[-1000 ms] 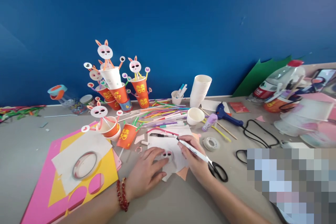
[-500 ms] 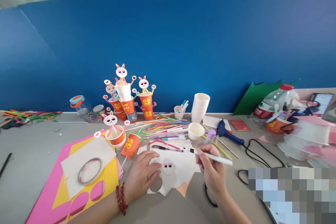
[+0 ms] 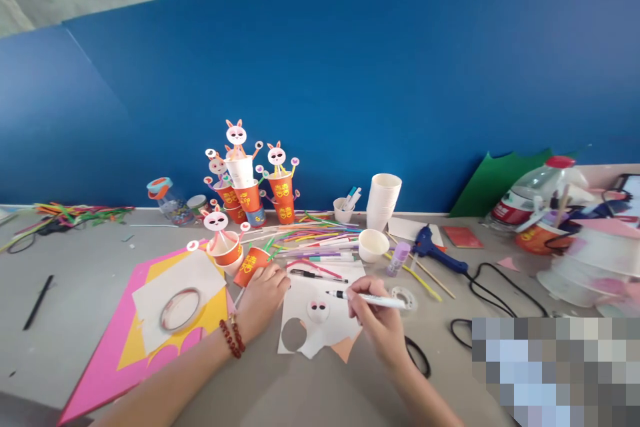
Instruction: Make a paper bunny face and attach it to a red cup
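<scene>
My right hand (image 3: 377,313) grips a white marker (image 3: 377,300), its dark tip pointing left above the paper. Under that tip, a small white paper disc (image 3: 318,311) with two pink-and-black eyes lies on a cut white sheet (image 3: 295,310), which has a round hole at its left. My left hand (image 3: 263,295), with a red bead bracelet at the wrist, is beside a tipped orange paper cup (image 3: 251,265). Its fingers reach forward, partly bent, and seem to hold nothing; whether they touch the cup is unclear. A black pen (image 3: 317,275) lies across the sheet's top.
Rabbit-faced paper cups (image 3: 243,195) stand at the back left. Pink and yellow sheets (image 3: 113,347) lie left, with a tape roll (image 3: 180,310) on top. Behind the paper are pipe cleaners (image 3: 315,237), a white cup (image 3: 373,245) and a glue stick (image 3: 399,259). A blue glue gun (image 3: 440,253) trails its cord right.
My left hand has lifted off the white sheet and moved up and left to the tipped cup. My right hand has brought the marker left, nearer the eyed disc. The view has shifted slightly.
</scene>
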Motion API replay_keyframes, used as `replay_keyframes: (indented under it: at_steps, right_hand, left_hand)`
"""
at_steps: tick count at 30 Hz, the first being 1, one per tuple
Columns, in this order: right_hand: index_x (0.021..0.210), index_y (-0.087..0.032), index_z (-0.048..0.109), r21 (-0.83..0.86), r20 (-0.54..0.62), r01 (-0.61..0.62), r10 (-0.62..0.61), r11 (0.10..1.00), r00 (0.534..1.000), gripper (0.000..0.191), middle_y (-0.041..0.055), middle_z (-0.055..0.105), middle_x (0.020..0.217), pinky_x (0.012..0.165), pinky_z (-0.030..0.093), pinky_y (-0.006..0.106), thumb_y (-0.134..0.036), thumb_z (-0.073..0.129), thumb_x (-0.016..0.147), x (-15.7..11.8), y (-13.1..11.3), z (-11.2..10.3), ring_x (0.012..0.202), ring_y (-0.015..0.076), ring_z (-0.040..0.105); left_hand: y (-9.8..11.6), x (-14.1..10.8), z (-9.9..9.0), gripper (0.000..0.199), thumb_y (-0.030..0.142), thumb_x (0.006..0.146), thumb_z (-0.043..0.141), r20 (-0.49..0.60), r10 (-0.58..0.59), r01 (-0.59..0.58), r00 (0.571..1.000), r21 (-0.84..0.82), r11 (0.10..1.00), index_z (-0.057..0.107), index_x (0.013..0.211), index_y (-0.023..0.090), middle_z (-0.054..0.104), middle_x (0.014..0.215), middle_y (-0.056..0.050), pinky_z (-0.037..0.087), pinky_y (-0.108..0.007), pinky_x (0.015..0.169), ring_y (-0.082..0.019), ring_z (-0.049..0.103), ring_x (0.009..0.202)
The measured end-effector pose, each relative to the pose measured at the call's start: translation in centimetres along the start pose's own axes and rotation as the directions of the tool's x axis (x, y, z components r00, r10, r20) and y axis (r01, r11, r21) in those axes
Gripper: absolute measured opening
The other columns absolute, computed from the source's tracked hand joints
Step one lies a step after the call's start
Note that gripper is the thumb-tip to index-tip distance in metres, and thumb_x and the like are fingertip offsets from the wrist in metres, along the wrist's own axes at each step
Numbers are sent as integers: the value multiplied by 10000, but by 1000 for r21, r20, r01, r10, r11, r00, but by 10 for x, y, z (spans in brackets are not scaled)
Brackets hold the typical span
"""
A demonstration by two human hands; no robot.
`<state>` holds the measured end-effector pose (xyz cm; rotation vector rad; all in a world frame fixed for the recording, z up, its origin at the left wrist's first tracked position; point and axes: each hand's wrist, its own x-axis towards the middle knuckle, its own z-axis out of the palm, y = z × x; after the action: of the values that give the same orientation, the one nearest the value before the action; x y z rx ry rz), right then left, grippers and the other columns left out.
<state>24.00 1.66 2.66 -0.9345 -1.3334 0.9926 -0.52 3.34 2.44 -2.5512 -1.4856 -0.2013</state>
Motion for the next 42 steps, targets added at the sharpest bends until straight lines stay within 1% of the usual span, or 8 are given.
replay_keyframes:
  at_steps: [3,7,14,19,23,29,36,42]
  right_hand:
    - [752,-200,555,48,65,-30,27,998,998,171,-28,524,598,476,337,232,-291,546,897,-3,-4,5,512,109,428]
    - [769,-197,542,92,89,-61,53,994,995,223,-33,522,595,469,330,230,-349,529,931,-7,-6,9,490,98,413]
    - [775,-192,555,69,93,-60,53,996,994,217,-26,533,619,475,338,228,-341,534,931,-9,-2,10,497,96,421]
    - [747,-196,537,165,107,-121,104,979,989,234,-35,509,592,463,310,220,-358,548,915,-11,0,15,491,95,404]
    - [720,-209,487,349,49,-218,215,911,975,243,-73,420,518,445,255,209,-360,543,903,-18,5,23,458,86,340]
    - [696,-218,456,394,61,-258,255,882,965,213,-90,340,501,443,244,220,-319,507,877,-32,4,32,439,90,285]
    - [654,-202,469,250,170,-10,-34,968,985,215,-32,426,610,539,317,253,-229,507,865,-48,-4,27,563,121,383]
    - [699,-206,484,456,168,-157,88,876,982,161,-58,399,590,485,264,244,-226,517,856,-57,4,35,484,96,309]
  left_hand:
    - [12,1,-18,145,155,951,478,-98,38,-57,994,-196,979,582,1038,206,641,1038,-55,422,-384,938,-220,534,1079]
    - [30,1,-36,139,207,973,461,-175,21,-107,984,-499,860,564,1065,221,627,1074,-58,433,-371,926,-217,544,1076]
    - [42,8,-44,117,200,968,465,-144,49,-123,988,-574,809,566,1028,206,623,1058,-62,430,-359,931,-221,539,1085]
    - [47,11,-50,112,203,974,446,-72,81,-108,994,-658,746,549,1019,200,632,976,-46,452,-297,810,-186,580,927]
    - [55,6,-52,89,218,965,471,1,14,-9,1000,-747,665,558,966,202,636,892,-20,443,-247,724,-153,586,805]
    - [65,-11,-44,176,341,987,431,249,7,221,969,-873,434,532,969,198,589,767,13,435,-213,602,-109,550,592]
    - [67,-40,-34,336,404,1016,315,287,148,146,946,-791,594,461,791,201,567,711,-5,353,-236,616,-140,513,652]
    - [74,-46,-40,335,431,1008,298,278,141,154,950,-813,562,422,788,211,518,688,5,320,-238,557,-135,453,597]
